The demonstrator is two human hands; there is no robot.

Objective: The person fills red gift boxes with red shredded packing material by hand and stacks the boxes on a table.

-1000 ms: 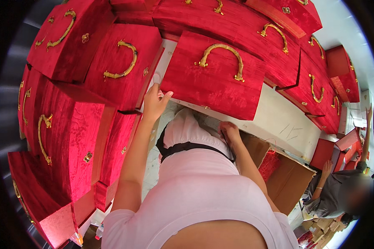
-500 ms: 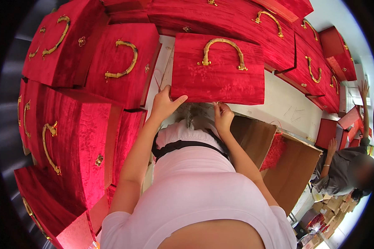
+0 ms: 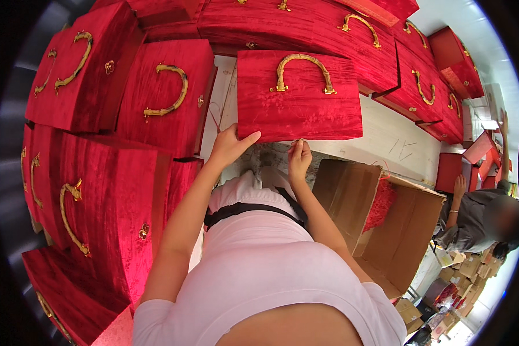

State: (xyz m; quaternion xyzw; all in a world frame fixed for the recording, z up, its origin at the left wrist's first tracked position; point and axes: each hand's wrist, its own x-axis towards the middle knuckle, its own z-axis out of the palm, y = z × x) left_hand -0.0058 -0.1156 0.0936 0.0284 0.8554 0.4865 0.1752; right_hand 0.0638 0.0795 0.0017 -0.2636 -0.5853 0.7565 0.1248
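Observation:
Right in front of me lies a red velvet gift box (image 3: 300, 112) with a golden, bamboo-shaped handle (image 3: 303, 56) on its top. At its near left corner is my left hand (image 3: 229, 147), the thumb along the near edge and the fingers gripping the side. My right hand (image 3: 299, 158) pinches at the middle of the box's near edge, thumb and fingertips pressed together. Whatever sits in that pinch is too small to make out. A thin red cord (image 3: 215, 118) shows beside the box's left side.
Stacked red boxes with the same handles crowd the left (image 3: 106, 202) and the back (image 3: 259, 23). The box rests on a pale worktable (image 3: 401, 135). An open cardboard carton (image 3: 401, 236) with red shredded filling (image 3: 380, 205) stands at my right. Beyond it, a co-worker (image 3: 473, 216) reaches toward red boxes.
My right hand's fingers have drawn closer together at the box's near edge. The left hand keeps its place on the corner. The whole view has shifted slightly.

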